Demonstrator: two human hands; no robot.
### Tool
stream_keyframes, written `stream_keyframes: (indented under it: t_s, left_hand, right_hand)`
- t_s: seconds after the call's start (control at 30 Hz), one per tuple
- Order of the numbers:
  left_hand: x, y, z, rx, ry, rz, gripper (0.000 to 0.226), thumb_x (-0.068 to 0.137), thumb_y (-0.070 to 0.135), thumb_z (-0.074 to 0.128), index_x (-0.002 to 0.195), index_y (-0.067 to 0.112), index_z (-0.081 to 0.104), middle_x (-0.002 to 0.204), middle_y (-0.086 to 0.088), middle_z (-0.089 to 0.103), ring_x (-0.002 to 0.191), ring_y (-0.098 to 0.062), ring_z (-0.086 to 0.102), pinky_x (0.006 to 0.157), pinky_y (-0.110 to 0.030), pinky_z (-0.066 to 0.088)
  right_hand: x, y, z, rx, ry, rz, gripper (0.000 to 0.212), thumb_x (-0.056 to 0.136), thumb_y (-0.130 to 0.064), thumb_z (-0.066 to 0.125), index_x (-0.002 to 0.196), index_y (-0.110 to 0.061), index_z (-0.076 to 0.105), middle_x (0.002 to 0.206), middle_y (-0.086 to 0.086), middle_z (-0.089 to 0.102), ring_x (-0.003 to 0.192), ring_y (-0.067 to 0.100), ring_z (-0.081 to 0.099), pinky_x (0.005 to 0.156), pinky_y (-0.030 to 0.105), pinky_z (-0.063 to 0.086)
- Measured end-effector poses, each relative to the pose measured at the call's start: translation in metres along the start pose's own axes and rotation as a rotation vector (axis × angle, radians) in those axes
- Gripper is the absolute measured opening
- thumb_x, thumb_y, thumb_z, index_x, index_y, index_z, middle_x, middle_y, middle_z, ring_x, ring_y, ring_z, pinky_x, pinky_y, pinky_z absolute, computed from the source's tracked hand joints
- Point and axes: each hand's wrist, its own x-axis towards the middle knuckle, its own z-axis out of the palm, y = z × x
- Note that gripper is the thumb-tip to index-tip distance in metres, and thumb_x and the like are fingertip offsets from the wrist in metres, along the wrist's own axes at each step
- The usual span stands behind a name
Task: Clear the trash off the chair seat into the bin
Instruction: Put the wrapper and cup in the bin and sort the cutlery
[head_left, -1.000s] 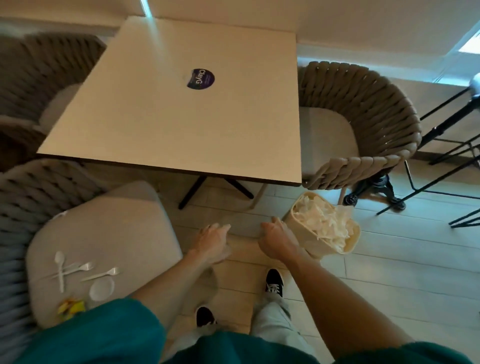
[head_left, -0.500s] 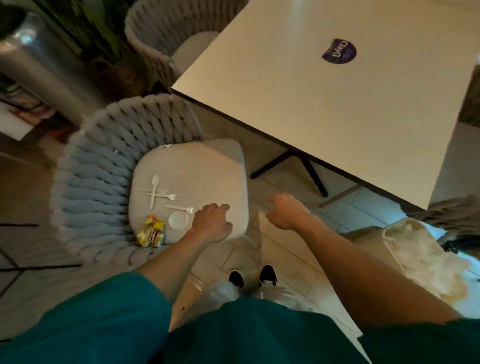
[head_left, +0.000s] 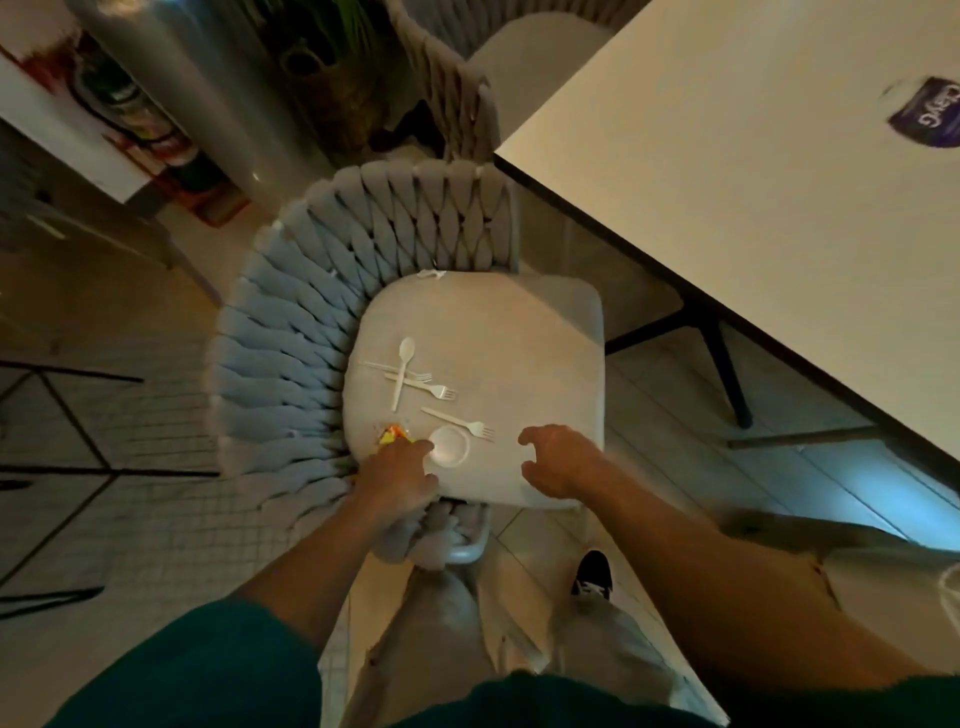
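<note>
Over the chair seat (head_left: 519, 338), left hand (head_left: 397, 475) on yellow wrapper (head_left: 390, 432), grip unclear; right hand (head_left: 561, 460) hovering, fingers loosely curled, empty

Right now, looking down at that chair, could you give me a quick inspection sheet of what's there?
Surface: grey seat cushion on a woven chair.
Job's things: white plastic spoon lying across two forks; a third fork; round white lid; yellow-orange wrapper. Bin barely in view.
Clutter: nothing seen.
Hands: left hand at the wrapper and lid, grip unclear; right hand curled loosely over the cushion's near edge, holding nothing.
Cables: nothing seen.
Surroundings: table with purple sticker, tiled floor.
</note>
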Motion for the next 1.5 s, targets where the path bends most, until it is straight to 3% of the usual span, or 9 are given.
stream_keyframes:
  t_s: [0.37, 0.57, 0.7, 0.83, 0.97, 1.13, 1.27, 1.4, 1.5]
  left_hand:
    - [0.108, -0.129, 0.012, -0.162, -0.083, -0.150, 0.045, 0.085, 0.025, 0.060, 0.128, 0.015, 0.052, 0.125, -0.015, 0.057, 0.114, -0.033, 0.054, 0.093, -0.040, 0.047]
    - [0.148, -0.140, 0.040, -0.248, -0.063, -0.109, 0.033, 0.090, 0.027, 0.051, 0.121, 0.016, 0.054, 0.116, -0.011, 0.060, 0.108, -0.032, 0.056, 0.087, -0.039, 0.048]
    - [0.166, -0.140, 0.049, -0.244, -0.006, -0.099, 0.038, 0.094, 0.019, 0.049, 0.132, 0.023, 0.050, 0.121, -0.013, 0.052, 0.111, -0.033, 0.051, 0.088, -0.038, 0.044]
    - [0.179, -0.145, 0.055, -0.230, 0.037, -0.108, 0.039, 0.091, 0.021, 0.059, 0.130, 0.025, 0.053, 0.118, -0.014, 0.051, 0.109, -0.034, 0.053, 0.090, -0.040, 0.049]
    - [0.181, -0.141, 0.058, -0.185, 0.046, -0.106, 0.039, 0.088, 0.014, 0.062, 0.126, 0.021, 0.053, 0.120, -0.012, 0.049, 0.108, -0.033, 0.053, 0.087, -0.040, 0.048]
    - [0.178, -0.123, 0.055, -0.125, 0.068, -0.124, 0.029, 0.088, 0.018, 0.060, 0.116, 0.012, 0.053, 0.117, -0.013, 0.049, 0.106, -0.034, 0.053, 0.082, -0.041, 0.046]
    - [0.171, -0.107, 0.062, -0.097, 0.067, -0.128, 0.039, 0.084, 0.021, 0.066, 0.115, 0.007, 0.049, 0.117, -0.014, 0.049, 0.108, -0.034, 0.052, 0.080, -0.044, 0.048]
    - [0.172, -0.101, 0.077, -0.042, 0.075, -0.125, 0.019, 0.092, 0.010, 0.052, 0.110, 0.006, 0.055, 0.115, -0.015, 0.051, 0.107, -0.034, 0.053, 0.080, -0.046, 0.050]
    - [0.168, -0.097, 0.079, -0.085, 0.010, -0.169, 0.020, 0.094, 0.015, 0.046, 0.102, 0.013, 0.064, 0.108, -0.010, 0.061, 0.099, -0.029, 0.059, 0.081, -0.039, 0.053]
  right_hand:
    - [0.117, -0.074, 0.083, 0.158, -0.108, 0.118, 0.057, 0.087, -0.022, 0.056, 0.141, -0.020, 0.039, 0.138, 0.011, 0.044, 0.125, 0.029, 0.045, 0.104, 0.037, 0.040]
    - [0.155, -0.087, 0.112, 0.144, -0.048, 0.138, 0.049, 0.089, -0.023, 0.055, 0.136, -0.018, 0.044, 0.135, 0.012, 0.044, 0.120, 0.031, 0.047, 0.099, 0.040, 0.044]
    - [0.170, -0.098, 0.123, 0.311, -0.080, 0.146, 0.055, 0.091, -0.037, 0.057, 0.139, -0.015, 0.044, 0.138, 0.013, 0.050, 0.122, 0.030, 0.051, 0.099, 0.037, 0.044]
    - [0.181, -0.113, 0.135, 0.449, -0.091, 0.214, 0.062, 0.083, -0.055, 0.062, 0.129, -0.014, 0.050, 0.121, 0.012, 0.059, 0.109, 0.029, 0.058, 0.090, 0.037, 0.050]
    - [0.181, -0.122, 0.147, 0.455, -0.019, 0.264, 0.047, 0.085, -0.037, 0.065, 0.124, -0.016, 0.051, 0.114, 0.015, 0.061, 0.100, 0.032, 0.061, 0.084, 0.041, 0.053]
    - [0.168, -0.108, 0.143, 0.471, 0.028, 0.286, 0.046, 0.083, -0.031, 0.068, 0.124, -0.018, 0.051, 0.111, 0.011, 0.063, 0.098, 0.030, 0.061, 0.079, 0.036, 0.052]
    - [0.158, -0.074, 0.128, 0.569, 0.034, 0.324, 0.047, 0.078, -0.035, 0.071, 0.121, -0.025, 0.053, 0.105, 0.007, 0.067, 0.091, 0.025, 0.065, 0.080, 0.041, 0.056]
    - [0.145, -0.036, 0.114, 0.637, 0.015, 0.359, 0.045, 0.077, -0.035, 0.075, 0.117, -0.026, 0.056, 0.094, -0.001, 0.068, 0.081, 0.016, 0.067, 0.075, 0.033, 0.056]
    - [0.133, -0.013, 0.109, 0.641, 0.040, 0.378, 0.044, 0.078, -0.035, 0.075, 0.116, -0.023, 0.056, 0.098, 0.003, 0.069, 0.085, 0.019, 0.067, 0.078, 0.037, 0.056]
